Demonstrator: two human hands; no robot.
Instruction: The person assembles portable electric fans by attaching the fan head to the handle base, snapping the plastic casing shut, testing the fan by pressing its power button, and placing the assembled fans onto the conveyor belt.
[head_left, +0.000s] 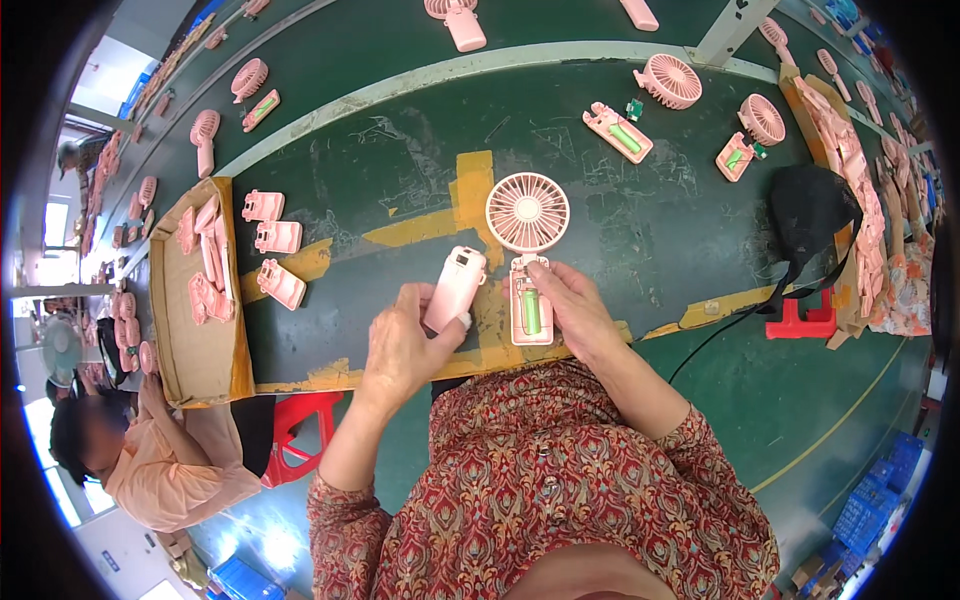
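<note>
Pinching a pale pink, oblong plastic cover (457, 290), the left hand (400, 340) is just left of a pale pink plastic fan (528, 215) with a round grille, lying on the dark green counter (650, 240). Fingertips of the right hand (580, 310) touch its open handle, which holds a green cylindrical battery (531, 312); their closure cannot be told. White markings on stacked blue boxes (868, 510) are illegibly small.

I have my left hand (396, 345) curled in a grip, its thumb (453, 333) stretched rightward. To the right of that grip, a little apart, my right hand (582, 312) points its fingertips (541, 271) inward; how firmly it closes, I can't tell. Behind both, my left forearm (352, 440) and right forearm (652, 393) slant outward.
</note>
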